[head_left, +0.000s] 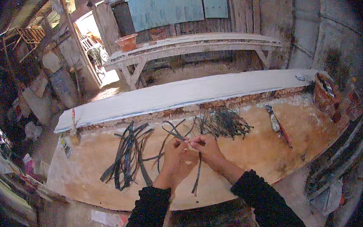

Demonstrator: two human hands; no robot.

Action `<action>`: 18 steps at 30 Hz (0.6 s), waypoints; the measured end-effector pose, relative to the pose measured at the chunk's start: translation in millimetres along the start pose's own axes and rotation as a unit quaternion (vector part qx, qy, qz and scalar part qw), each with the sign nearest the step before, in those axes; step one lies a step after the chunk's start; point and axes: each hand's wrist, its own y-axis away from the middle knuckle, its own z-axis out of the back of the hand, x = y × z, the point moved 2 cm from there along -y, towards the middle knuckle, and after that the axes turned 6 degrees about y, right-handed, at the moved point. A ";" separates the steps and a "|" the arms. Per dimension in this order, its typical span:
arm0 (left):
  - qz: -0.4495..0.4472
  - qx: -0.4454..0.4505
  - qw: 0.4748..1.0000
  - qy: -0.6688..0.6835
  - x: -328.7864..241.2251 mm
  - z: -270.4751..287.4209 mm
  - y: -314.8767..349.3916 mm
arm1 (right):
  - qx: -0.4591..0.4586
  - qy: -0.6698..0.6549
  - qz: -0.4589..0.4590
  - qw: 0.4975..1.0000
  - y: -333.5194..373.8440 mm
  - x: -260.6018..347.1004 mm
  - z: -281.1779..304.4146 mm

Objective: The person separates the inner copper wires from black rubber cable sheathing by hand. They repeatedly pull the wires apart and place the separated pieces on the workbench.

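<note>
Over the middle of the table, my left hand [178,157] and my right hand [212,152] meet with fingertips pinched on a thin black strip [198,176]. One end of it hangs below my right fingers, and a looped part [174,130] shows beyond my left fingertips. Exactly how the strip runs between the fingers is too small to make out. Left of my hands lies a loose pile of long black strips [125,160]. A tangled heap of thinner black strips [224,123] rests just beyond my right hand.
A brush-like tool with a red handle [280,127] lies on the tabletop [254,167] at right. A terracotta pot [325,91] stands at the far right corner. Behind runs a long white board [180,95]; further back are a bench [193,44] and another pot [127,42].
</note>
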 end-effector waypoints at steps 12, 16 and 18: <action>-0.013 0.053 0.996 0.064 -26.4 -40.4 31.0 | 0.106 -0.438 -0.114 0.885 -2.5 -16.6 0.3; 0.018 0.028 0.998 0.049 -40.8 -54.6 40.7 | 0.114 -0.417 -0.114 0.894 0.2 -11.1 5.5; -0.028 0.025 0.998 -0.051 -42.8 -45.3 36.4 | 0.104 -0.348 -0.108 0.926 2.2 -7.8 4.3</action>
